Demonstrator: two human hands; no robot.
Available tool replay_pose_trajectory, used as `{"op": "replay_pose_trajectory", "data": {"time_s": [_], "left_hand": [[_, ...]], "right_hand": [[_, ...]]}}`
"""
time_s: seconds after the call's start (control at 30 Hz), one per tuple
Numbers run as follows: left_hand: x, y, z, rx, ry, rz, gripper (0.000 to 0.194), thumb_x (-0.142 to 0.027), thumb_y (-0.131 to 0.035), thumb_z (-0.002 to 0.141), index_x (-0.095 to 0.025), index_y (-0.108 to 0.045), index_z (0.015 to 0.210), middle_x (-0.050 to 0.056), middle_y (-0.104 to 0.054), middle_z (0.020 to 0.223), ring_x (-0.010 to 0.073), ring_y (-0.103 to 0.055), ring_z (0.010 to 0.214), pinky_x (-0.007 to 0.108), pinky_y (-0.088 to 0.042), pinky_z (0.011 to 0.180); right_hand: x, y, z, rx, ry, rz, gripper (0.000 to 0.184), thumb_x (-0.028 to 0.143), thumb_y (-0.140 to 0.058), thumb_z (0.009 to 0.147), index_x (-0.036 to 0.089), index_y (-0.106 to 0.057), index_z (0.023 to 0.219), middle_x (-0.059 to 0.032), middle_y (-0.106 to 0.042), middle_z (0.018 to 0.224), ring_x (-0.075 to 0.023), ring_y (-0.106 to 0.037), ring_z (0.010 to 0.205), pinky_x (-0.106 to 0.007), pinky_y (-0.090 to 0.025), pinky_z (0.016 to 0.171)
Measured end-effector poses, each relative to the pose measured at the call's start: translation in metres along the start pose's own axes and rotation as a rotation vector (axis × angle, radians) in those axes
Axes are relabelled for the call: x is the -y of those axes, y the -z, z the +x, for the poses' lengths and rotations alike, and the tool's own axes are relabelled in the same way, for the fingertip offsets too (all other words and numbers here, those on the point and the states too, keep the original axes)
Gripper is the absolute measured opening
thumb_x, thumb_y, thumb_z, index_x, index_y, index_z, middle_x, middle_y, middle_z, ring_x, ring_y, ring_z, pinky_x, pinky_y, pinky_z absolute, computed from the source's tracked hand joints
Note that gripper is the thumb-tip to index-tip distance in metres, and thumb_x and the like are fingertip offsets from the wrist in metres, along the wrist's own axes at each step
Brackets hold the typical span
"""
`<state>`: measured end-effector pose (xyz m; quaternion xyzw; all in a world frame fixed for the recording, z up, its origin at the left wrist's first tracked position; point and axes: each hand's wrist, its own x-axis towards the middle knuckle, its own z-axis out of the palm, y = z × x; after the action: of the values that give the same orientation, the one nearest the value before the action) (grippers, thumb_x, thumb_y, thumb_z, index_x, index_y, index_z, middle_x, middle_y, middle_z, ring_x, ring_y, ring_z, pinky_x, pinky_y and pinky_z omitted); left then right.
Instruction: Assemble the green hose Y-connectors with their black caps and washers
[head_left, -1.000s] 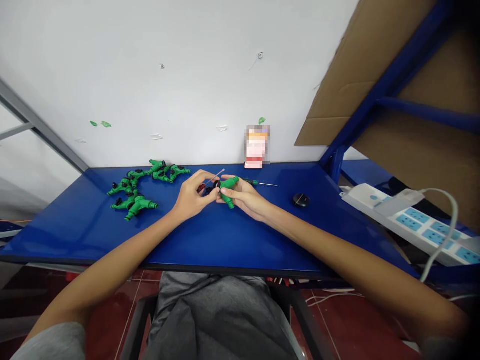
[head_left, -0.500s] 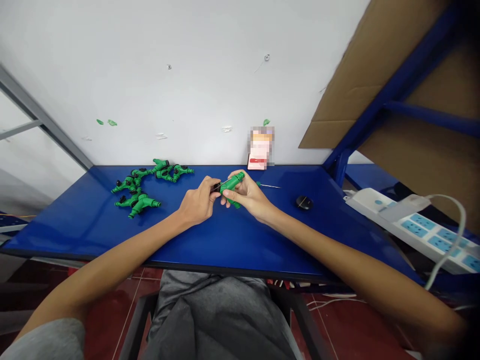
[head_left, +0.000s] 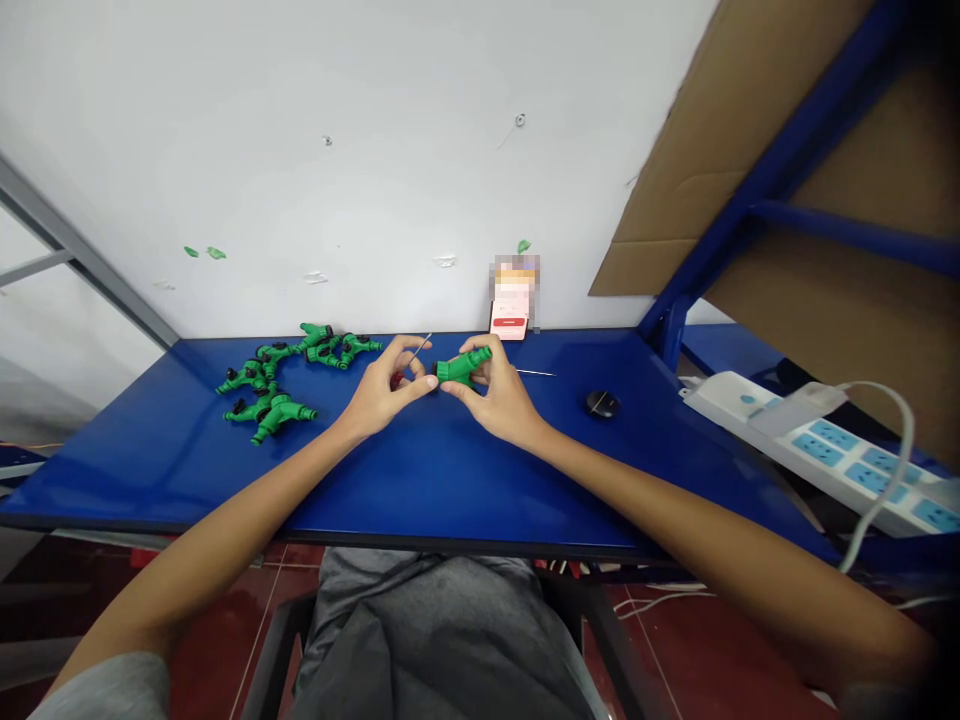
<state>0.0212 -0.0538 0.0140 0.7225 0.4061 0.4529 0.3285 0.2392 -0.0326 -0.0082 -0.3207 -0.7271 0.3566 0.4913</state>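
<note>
Both hands meet above the middle of the blue table [head_left: 450,480]. My right hand [head_left: 499,395] is closed around a green plastic hose connector [head_left: 461,367], held roughly level. My left hand [head_left: 382,385] pinches the connector's left end, where a small black part shows. The same hand holds a thin tool with a red handle [head_left: 396,380], its metal shaft pointing up and right. A pile of several more green connectors [head_left: 277,378] lies on the table to the left of my left hand.
A small screwdriver's shaft [head_left: 536,373] lies behind my right hand. A round black object [head_left: 602,403] rests to the right. A white power strip [head_left: 825,450] with a cable lies at the far right, beside a blue shelf frame [head_left: 750,200] lined with cardboard. A small box [head_left: 514,298] leans on the wall.
The connector has been turned in my right hand, from pointing up-right to lying nearly level. My left hand opened slightly, so the red-handled tool and its shaft show again.
</note>
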Motion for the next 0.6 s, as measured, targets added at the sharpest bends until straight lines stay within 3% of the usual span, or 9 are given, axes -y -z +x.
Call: {"op": "replay_pose_trajectory", "data": {"time_s": [0.07, 0.13, 0.23, 0.3, 0.47, 0.53, 0.6], "left_hand": [[0.0004, 0.0043, 0.0024, 0.061, -0.009, -0.019, 0.054, -0.048, -0.08, 0.089, -0.023, -0.06, 0.132, 0.0, -0.066, 0.095, 0.0079, -0.041, 0.058, 0.024, -0.032, 0.058], [0.0021, 0.008, 0.0047, 0.103, -0.007, 0.032, 0.044, -0.043, -0.078, 0.089, -0.021, -0.063, 0.124, 0.0, -0.068, 0.099, 0.0059, -0.036, 0.055, 0.024, -0.031, 0.057], [0.0057, 0.0117, 0.0074, 0.18, 0.031, 0.117, 0.027, -0.042, -0.07, 0.092, -0.017, -0.069, 0.1, 0.0, -0.068, 0.086, 0.008, -0.041, 0.058, 0.024, -0.034, 0.058], [0.0073, 0.012, 0.0083, 0.2, 0.058, 0.15, 0.029, -0.044, -0.069, 0.092, -0.016, -0.068, 0.089, 0.0, -0.066, 0.078, 0.0097, -0.045, 0.061, 0.024, -0.034, 0.059], [0.0066, 0.0079, 0.0073, 0.131, 0.019, 0.079, 0.047, -0.043, -0.08, 0.086, -0.02, -0.061, 0.122, -0.002, -0.07, 0.088, 0.0074, -0.038, 0.057, 0.023, -0.033, 0.058], [0.006, 0.0074, 0.0068, 0.163, 0.016, 0.112, 0.039, -0.042, -0.077, 0.088, -0.02, -0.063, 0.117, -0.001, -0.073, 0.088, 0.0076, -0.038, 0.057, 0.023, -0.033, 0.058], [0.0061, 0.0084, 0.0066, 0.231, 0.048, 0.162, 0.027, -0.044, -0.07, 0.094, -0.017, -0.066, 0.097, 0.0, -0.072, 0.08, 0.0092, -0.042, 0.058, 0.024, -0.034, 0.059]], "right_hand": [[-0.0027, 0.0014, 0.0018, -0.024, -0.013, -0.008, 0.05, 0.041, -0.082, 0.085, 0.03, -0.044, 0.115, 0.0008, -0.064, 0.093, -0.0253, -0.073, 0.09, -0.049, -0.061, 0.091], [-0.0041, 0.0024, 0.0028, -0.035, -0.023, -0.021, 0.05, 0.041, -0.082, 0.084, 0.03, -0.044, 0.115, 0.001, -0.064, 0.092, -0.0253, -0.072, 0.089, -0.049, -0.061, 0.09], [-0.004, 0.0029, 0.0032, -0.034, -0.025, -0.038, 0.05, 0.042, -0.082, 0.084, 0.029, -0.045, 0.115, 0.0008, -0.065, 0.092, -0.0255, -0.073, 0.089, -0.049, -0.061, 0.09], [-0.0038, 0.0031, 0.0031, -0.026, -0.02, -0.047, 0.05, 0.042, -0.082, 0.084, 0.029, -0.045, 0.115, 0.0004, -0.066, 0.093, -0.0256, -0.073, 0.091, -0.049, -0.061, 0.091], [-0.006, 0.0041, 0.0033, -0.019, -0.007, -0.054, 0.047, 0.039, -0.08, 0.085, 0.029, -0.045, 0.115, 0.0009, -0.066, 0.093, -0.0253, -0.073, 0.09, -0.048, -0.061, 0.092], [-0.0071, 0.0046, 0.0035, -0.015, -0.006, -0.064, 0.047, 0.037, -0.08, 0.085, 0.029, -0.045, 0.116, 0.0007, -0.066, 0.093, -0.0257, -0.074, 0.091, -0.048, -0.061, 0.092], [-0.0079, 0.0051, 0.0035, -0.014, -0.004, -0.077, 0.046, 0.037, -0.079, 0.085, 0.03, -0.045, 0.116, 0.0, -0.067, 0.094, -0.0265, -0.074, 0.092, -0.048, -0.061, 0.091]]}}
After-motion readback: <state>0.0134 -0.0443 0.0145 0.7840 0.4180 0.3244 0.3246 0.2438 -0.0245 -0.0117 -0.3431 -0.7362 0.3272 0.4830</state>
